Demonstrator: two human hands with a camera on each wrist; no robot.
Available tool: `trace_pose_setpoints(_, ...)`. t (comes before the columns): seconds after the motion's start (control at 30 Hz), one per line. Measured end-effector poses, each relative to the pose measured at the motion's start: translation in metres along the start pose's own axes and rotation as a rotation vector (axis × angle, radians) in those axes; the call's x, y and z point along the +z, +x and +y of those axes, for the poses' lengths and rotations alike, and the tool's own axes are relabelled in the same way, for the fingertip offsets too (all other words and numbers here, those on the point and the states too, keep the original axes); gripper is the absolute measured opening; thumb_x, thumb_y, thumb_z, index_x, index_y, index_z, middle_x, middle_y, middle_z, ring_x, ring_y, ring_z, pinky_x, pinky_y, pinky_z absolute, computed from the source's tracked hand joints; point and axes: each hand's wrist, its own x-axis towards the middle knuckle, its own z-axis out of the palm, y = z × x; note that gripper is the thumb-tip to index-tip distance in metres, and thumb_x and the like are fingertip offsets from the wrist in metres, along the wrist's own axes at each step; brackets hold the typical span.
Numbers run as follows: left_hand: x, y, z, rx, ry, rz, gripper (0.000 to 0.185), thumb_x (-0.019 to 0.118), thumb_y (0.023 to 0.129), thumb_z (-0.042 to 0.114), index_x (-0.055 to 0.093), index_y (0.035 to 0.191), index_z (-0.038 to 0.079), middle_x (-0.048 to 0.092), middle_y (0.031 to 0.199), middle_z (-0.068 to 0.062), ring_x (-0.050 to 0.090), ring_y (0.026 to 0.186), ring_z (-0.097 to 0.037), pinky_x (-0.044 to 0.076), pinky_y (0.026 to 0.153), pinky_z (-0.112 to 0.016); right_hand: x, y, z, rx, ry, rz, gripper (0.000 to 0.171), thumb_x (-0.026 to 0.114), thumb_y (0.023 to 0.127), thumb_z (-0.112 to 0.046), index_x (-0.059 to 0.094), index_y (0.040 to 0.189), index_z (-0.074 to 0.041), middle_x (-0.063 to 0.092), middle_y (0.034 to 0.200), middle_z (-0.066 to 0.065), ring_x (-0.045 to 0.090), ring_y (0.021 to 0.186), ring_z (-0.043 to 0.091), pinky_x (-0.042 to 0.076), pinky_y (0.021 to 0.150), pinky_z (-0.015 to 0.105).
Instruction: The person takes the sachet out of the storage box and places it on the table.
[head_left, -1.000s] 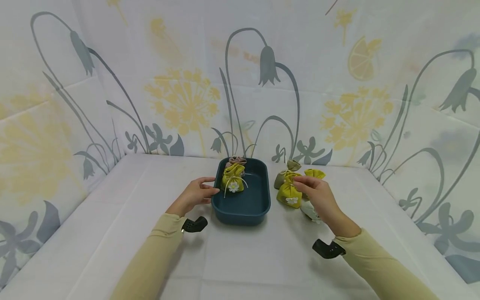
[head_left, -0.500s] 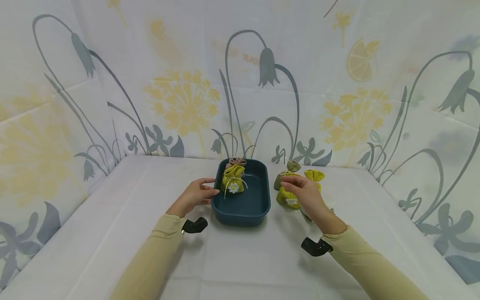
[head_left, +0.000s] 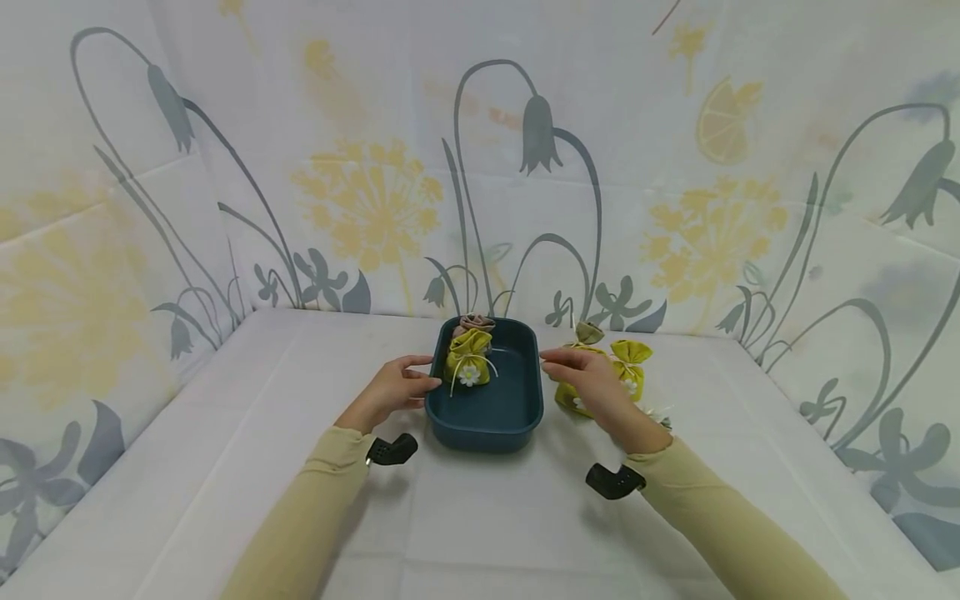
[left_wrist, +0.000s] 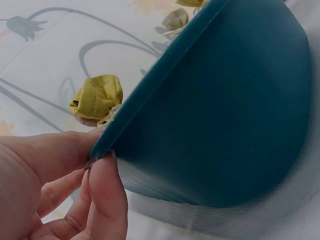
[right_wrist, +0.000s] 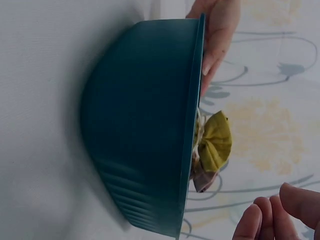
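Note:
In the head view a dark teal plastic tub (head_left: pixel 483 440) stands on the table. My left hand (head_left: pixel 390 389) is at its left side; in the left wrist view, thumb and fingers (left_wrist: pixel 106 195) pinch the tub's rim. A yellow drawstring pouch (head_left: pixel 460 368) with a white flower sits inside, in front of a dusty pink pouch (head_left: pixel 476 322). My right hand (head_left: pixel 592 383) holds nothing; its fingertips are right by the tub's right rim. In the right wrist view the thumb and fingers (right_wrist: pixel 247 222) are lightly bent, apart from the tub wall.
Right of the tub, partly behind my right hand, stand a yellow pouch (head_left: pixel 567 397), another yellow pouch (head_left: pixel 631 353) and an olive green pouch (head_left: pixel 589 332). A pale pouch (head_left: pixel 663 420) is mostly hidden by the wrist. A patterned cloth (head_left: pixel 375 192) hangs behind the table.
My right hand has moved left, from over the yellow pouches to the tub's right rim. The left hand, the tub and the pouches in it have stayed in place.

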Motion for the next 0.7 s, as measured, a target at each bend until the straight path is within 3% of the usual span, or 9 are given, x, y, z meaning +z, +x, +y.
trace_pose_setpoints(0.23, 0.001, -0.008, 0.007, 0.0, -0.003, -0.009, 0.055, 0.064, 0.089, 0.011, 0.042, 0.139, 0.006, 0.05, 0.123, -0.022, 0.06, 0.094, -0.028, 0.052, 0.074, -0.031, 0.006, 0.011, -0.004, 0.013, -0.052, -0.025, 0.036, 0.062, 0.091, -0.022, 0.06, 0.122, -0.004, 0.06, 0.119, 0.012, 0.054, 0.109, 0.026, 0.039, 0.097, 0.042)
trace_pose_setpoints(0.33, 0.001, -0.001, 0.001, 0.0, -0.003, -0.001, 0.055, 0.065, 0.088, 0.013, 0.043, 0.138, 0.008, 0.051, 0.123, -0.021, 0.061, 0.093, -0.027, 0.053, 0.073, -0.031, 0.007, 0.016, -0.005, 0.016, -0.05, -0.044, 0.035, 0.062, 0.091, -0.022, 0.06, 0.122, -0.005, 0.06, 0.119, 0.011, 0.053, 0.11, 0.025, 0.038, 0.098, 0.044)
trace_pose_setpoints(0.5, 0.001, -0.001, 0.001, -0.009, 0.002, 0.001, 0.055, 0.066, 0.088, 0.013, 0.043, 0.138, 0.009, 0.051, 0.123, -0.021, 0.061, 0.093, -0.028, 0.053, 0.073, -0.031, 0.012, 0.026, -0.008, 0.044, -0.041, -0.078, 0.035, 0.062, 0.091, -0.023, 0.06, 0.123, -0.008, 0.059, 0.121, 0.01, 0.049, 0.116, 0.026, 0.035, 0.098, 0.048)
trace_pose_setpoints(0.7, 0.001, -0.001, 0.001, -0.003, 0.007, 0.001, 0.055, 0.065, 0.088, 0.014, 0.043, 0.138, 0.008, 0.052, 0.123, -0.021, 0.061, 0.092, -0.026, 0.053, 0.074, -0.032, 0.019, 0.036, -0.015, 0.013, -0.059, -0.085, 0.032, 0.061, 0.092, -0.019, 0.06, 0.122, -0.007, 0.058, 0.123, 0.011, 0.05, 0.114, 0.026, 0.032, 0.102, 0.049)
